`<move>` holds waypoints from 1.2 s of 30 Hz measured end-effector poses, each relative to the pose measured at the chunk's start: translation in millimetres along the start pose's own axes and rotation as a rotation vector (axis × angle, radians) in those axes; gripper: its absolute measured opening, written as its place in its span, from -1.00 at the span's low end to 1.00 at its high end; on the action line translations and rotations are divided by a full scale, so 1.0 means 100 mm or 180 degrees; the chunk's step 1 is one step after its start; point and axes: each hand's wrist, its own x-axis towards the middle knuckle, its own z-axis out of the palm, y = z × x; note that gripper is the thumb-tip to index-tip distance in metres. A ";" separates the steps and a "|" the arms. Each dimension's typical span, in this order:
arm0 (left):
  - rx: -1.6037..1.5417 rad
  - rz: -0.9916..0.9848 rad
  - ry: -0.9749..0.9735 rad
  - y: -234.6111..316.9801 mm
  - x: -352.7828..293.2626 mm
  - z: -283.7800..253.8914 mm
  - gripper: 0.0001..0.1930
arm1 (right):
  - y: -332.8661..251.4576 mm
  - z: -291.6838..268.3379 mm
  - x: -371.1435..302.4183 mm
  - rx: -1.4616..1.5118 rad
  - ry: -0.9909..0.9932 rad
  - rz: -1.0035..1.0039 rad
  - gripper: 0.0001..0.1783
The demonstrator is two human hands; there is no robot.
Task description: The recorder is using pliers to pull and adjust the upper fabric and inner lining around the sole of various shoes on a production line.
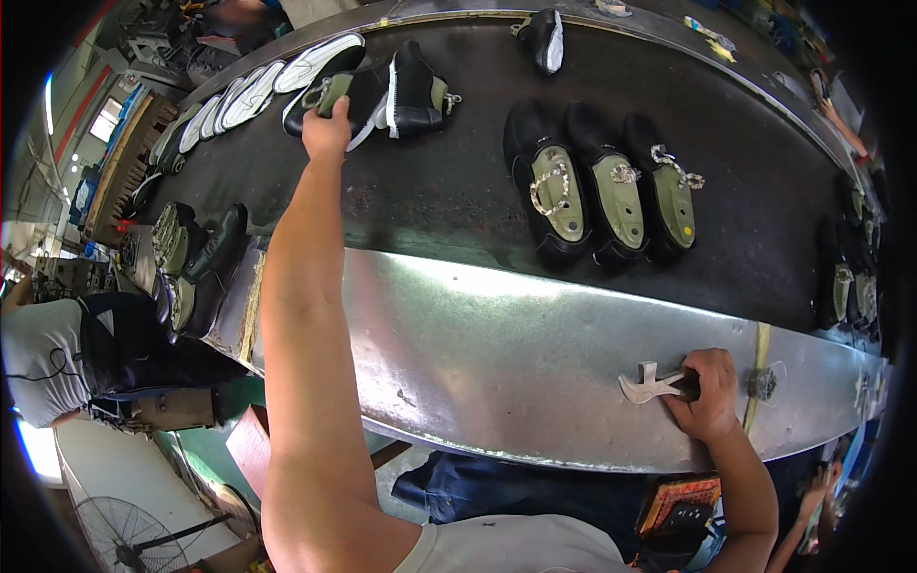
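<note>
At the far left of the dark bench, my left hand (327,134) is closed on a black shoe (363,97) with a green last inside and a cord loop. Beside it a second black shoe (409,91) lies on its side, its white sole edge facing the first. Over the metal ledge, my right hand (705,396) is wrapped round the handles of a pair of lasting pincers (651,384). The tool's curved jaw and square hammer block point left. My palm hides most of the handles.
Three black shoes (611,191) with green lasts stand mid-bench. White-soled shoes (253,95) line the far left; a single shoe (546,43) lies at the back. More shoes (845,267) stand at right. A person (57,353) is at left, beside dark shoes (210,263).
</note>
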 end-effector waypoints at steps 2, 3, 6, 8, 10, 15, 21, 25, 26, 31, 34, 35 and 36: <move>-0.0007 -0.0039 -0.0345 -0.09 -0.04 0.09 -0.26 | 0.00 0.00 0.00 0.0012 -0.0020 -0.0008 -0.40; 0.0174 0.0063 -0.0347 -0.18 -0.07 0.16 -0.23 | -0.01 0.01 0.00 0.0007 -0.0039 0.0032 -0.41; -0.0225 0.0282 -0.0502 -0.26 -0.17 0.19 -0.07 | -0.02 0.04 0.01 0.0054 -0.0073 0.0060 -0.44; -0.0846 0.0230 -0.0608 -0.44 0.05 -0.03 0.14 | -0.07 0.08 0.03 0.0287 -0.0045 -0.0151 -0.45; -0.0358 -0.0187 -0.0736 -0.25 -0.25 0.05 0.20 | -0.03 0.05 -0.11 0.0113 -0.0052 0.0284 -0.45; 0.1119 0.0794 -0.0769 -0.49 -0.84 -0.84 -0.28 | -0.04 0.07 -0.13 0.0194 0.0001 0.0282 -0.46; 0.1745 0.1479 0.1372 -1.29 -1.04 -2.94 -0.06 | -0.03 0.12 -0.14 0.0007 0.0077 0.0216 -0.48; 0.1723 -0.0470 0.1537 -1.86 -0.85 -3.86 0.16 | 0.01 0.13 -0.20 -0.0019 0.0174 0.0254 -0.51; 0.1799 -0.0658 0.1080 -2.09 -0.87 -3.87 0.14 | 0.02 0.21 -0.17 -0.0027 0.0112 0.0262 -0.51; 0.1342 -0.0779 -0.0632 -1.84 -0.94 -4.06 -0.03 | 0.00 0.15 -0.26 -0.0092 0.0104 0.0316 -0.52; 0.0862 -0.0392 -0.0776 -1.93 -1.03 -4.07 -0.11 | 0.00 0.18 -0.22 -0.0131 0.0203 0.0261 -0.52; 0.0596 -0.0490 -0.1012 -1.91 -1.01 -4.12 -0.14 | 0.00 0.20 -0.23 -0.0170 0.0179 0.0262 -0.53; 0.0313 -0.0584 -0.1287 -1.81 -1.02 -4.08 -0.18 | 0.02 0.20 -0.25 -0.0192 0.0173 0.0301 -0.53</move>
